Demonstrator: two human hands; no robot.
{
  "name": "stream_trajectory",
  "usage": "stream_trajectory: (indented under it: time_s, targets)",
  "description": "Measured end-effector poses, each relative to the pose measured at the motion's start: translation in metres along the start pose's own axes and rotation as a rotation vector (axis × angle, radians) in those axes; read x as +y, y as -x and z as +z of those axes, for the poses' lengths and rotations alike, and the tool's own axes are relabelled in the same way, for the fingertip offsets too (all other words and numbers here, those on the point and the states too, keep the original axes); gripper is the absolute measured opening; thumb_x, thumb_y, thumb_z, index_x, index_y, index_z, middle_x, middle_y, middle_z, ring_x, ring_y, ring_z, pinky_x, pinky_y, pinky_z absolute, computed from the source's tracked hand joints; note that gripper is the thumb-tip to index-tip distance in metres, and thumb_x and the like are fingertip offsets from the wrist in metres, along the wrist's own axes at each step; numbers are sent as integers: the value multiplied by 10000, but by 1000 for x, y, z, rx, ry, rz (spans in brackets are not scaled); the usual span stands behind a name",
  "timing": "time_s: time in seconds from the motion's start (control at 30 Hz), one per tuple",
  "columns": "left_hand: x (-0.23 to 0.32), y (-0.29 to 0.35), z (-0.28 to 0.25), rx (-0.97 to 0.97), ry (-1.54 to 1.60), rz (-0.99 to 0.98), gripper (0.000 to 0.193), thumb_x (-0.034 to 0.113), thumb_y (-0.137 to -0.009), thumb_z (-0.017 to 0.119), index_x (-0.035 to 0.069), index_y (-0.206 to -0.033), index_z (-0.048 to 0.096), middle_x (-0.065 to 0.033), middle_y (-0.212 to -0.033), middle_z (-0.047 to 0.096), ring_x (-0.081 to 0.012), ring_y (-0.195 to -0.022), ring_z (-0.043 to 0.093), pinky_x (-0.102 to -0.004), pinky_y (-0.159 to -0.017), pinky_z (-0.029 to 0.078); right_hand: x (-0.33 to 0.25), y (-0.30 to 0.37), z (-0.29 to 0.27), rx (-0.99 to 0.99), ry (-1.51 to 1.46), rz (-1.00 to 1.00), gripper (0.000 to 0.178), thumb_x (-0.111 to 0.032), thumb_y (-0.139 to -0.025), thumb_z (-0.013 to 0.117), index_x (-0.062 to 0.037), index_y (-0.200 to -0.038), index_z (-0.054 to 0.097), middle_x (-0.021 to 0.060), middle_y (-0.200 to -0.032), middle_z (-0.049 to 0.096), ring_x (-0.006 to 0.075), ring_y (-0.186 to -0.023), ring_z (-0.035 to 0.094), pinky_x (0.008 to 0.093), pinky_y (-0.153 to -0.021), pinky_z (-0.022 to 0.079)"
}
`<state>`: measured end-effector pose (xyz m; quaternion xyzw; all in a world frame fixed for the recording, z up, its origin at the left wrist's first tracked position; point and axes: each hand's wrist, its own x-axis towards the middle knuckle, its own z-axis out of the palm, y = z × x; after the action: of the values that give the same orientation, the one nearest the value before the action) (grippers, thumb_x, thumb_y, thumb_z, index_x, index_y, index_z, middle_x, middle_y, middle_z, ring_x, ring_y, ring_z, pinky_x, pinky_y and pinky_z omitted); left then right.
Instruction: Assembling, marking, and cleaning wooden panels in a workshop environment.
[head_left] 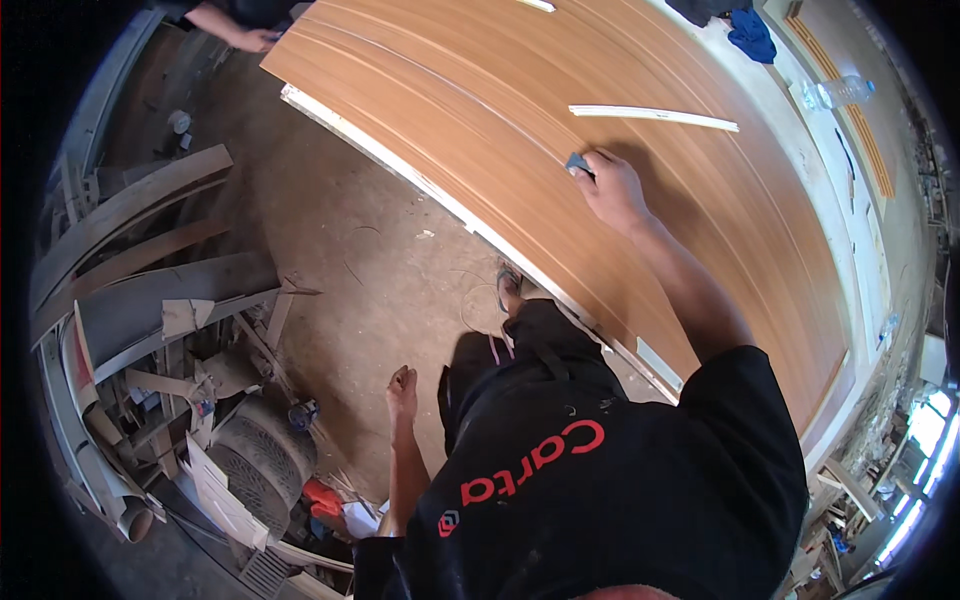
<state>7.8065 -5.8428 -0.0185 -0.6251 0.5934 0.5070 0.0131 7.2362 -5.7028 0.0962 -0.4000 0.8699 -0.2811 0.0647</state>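
A large wood-grain panel [450,150] lies across a white-edged work surface in front of me. Against its face my right hand [612,188] presses a small blue-grey block [577,163], gripped between thumb and fingers. The block sits at the end of a thin pale line that runs along the panel toward the far left. Just beyond my right hand lies a narrow white strip [655,117]. My left hand [402,391] hangs low at my side over the floor, away from the panel, its fingers curled closed with nothing visible in them.
At the far left corner of the panel is another person's hand [255,40]. Offcuts and boards [150,270] are heaped on the left, with a tyre [245,470] among them. A plastic bottle [838,93] and a blue cloth [750,37] lie beyond the panel, at the right.
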Motion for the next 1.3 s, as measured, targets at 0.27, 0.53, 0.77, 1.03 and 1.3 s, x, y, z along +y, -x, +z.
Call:
stream_trajectory:
  time_s: [0.27, 0.53, 0.77, 1.03, 1.3]
  targets:
    - [0, -22, -14, -65, -63, -119, 465, 271, -985, 683, -49, -1319, 634, -139, -1116, 724, -225, -1014, 678, -299, -889, 525, -32, -76, 35, 42, -12, -114, 129, -149, -921, 659, -27, -933, 620, 134, -914, 690, 383, -800, 648, 471, -714, 508]
    - [60, -117, -45, -33, -106, -8, 450, 280, -992, 674, -40, -1307, 651, -118, -1067, 731, -200, -964, 675, -286, -854, 520, -52, -133, 65, 81, -33, -170, 130, -140, -917, 665, -21, -929, 614, 140, -890, 679, 384, -771, 635, 464, -696, 501]
    - [189, -215, -46, -64, -92, 210, 406, 260, -1001, 675, -7, -1306, 663, -95, -1049, 738, -174, -906, 680, -282, -826, 528, -71, -159, 77, 132, -35, -177, 120, -134, -911, 659, -21, -930, 620, 150, -895, 683, 397, -778, 635, 472, -705, 498]
    - [288, -269, -51, -173, -24, 510, 345, 191, -990, 680, -7, -1273, 673, -97, -1085, 754, -179, -977, 712, -277, -857, 550, -102, -216, 107, 131, -16, -117, 122, -131, -906, 662, -18, -937, 624, 153, -903, 687, 401, -775, 629, 473, -704, 493]
    - [230, -270, -82, -145, -124, 257, 328, 170, -989, 656, -26, -1252, 672, -77, -1084, 723, -160, -963, 650, -265, -891, 503, -93, -172, 76, 53, 21, -40, 172, -193, -919, 648, -22, -931, 643, 134, -950, 701, 370, -844, 650, 447, -780, 505]
